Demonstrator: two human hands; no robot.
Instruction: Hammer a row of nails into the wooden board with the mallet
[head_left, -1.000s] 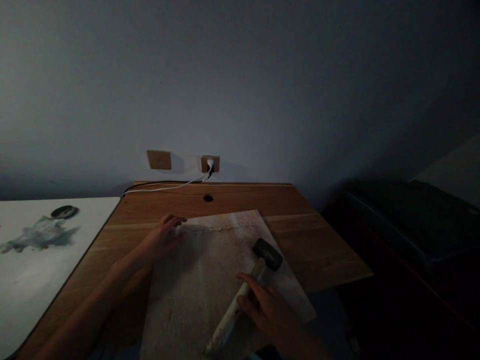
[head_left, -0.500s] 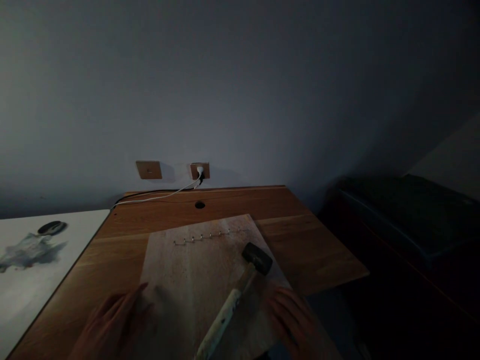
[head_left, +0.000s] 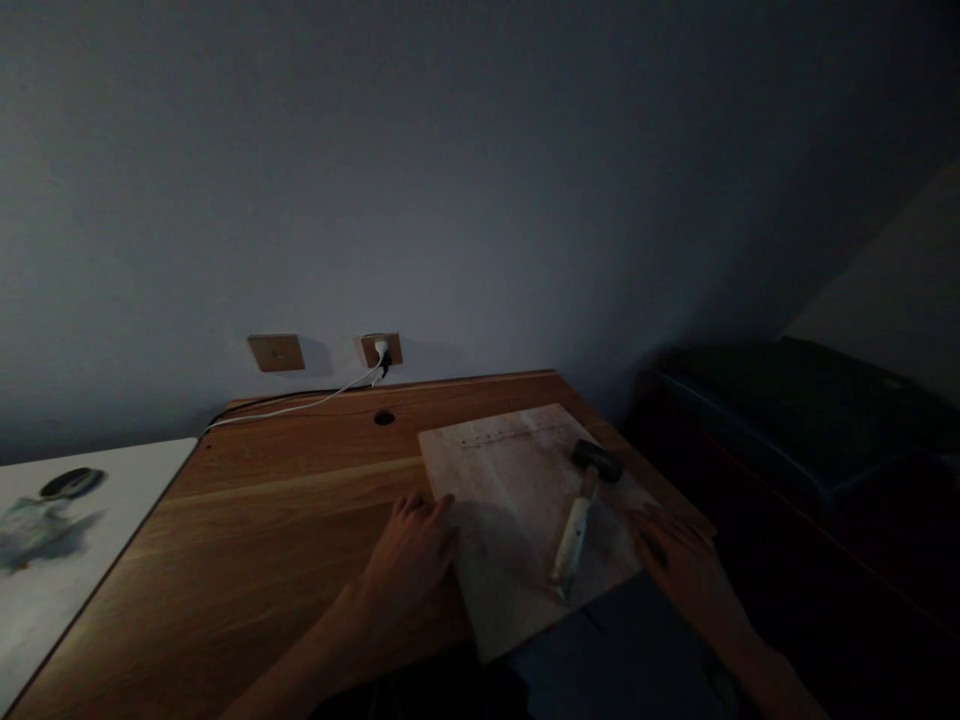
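A pale wooden board [head_left: 517, 530] lies on the desk, turned at an angle, its near corner jutting past the front edge. My left hand [head_left: 416, 545] is closed on the board's left edge, thumb near the top face. At the right edge, my right hand [head_left: 679, 560] grips it, with the fingers partly hidden in the dark. A mallet [head_left: 574, 530] with a black head and a worn whitish handle rests on top of the board between my hands. Along the far side runs a row of several small nails [head_left: 506, 435], standing in the wood.
The brown wooden desk [head_left: 300, 540] meets the wall, with a cable hole [head_left: 384, 417] near its back. A plug sits in a wall socket [head_left: 382, 349], its cables [head_left: 300, 405] trailing left. On a white surface [head_left: 127, 520] at left lie a dark oval item and a crumpled bag.
The board, with the mallet on it, has slid right and away across the desk, both hands moving along with it. My view has shifted slightly.
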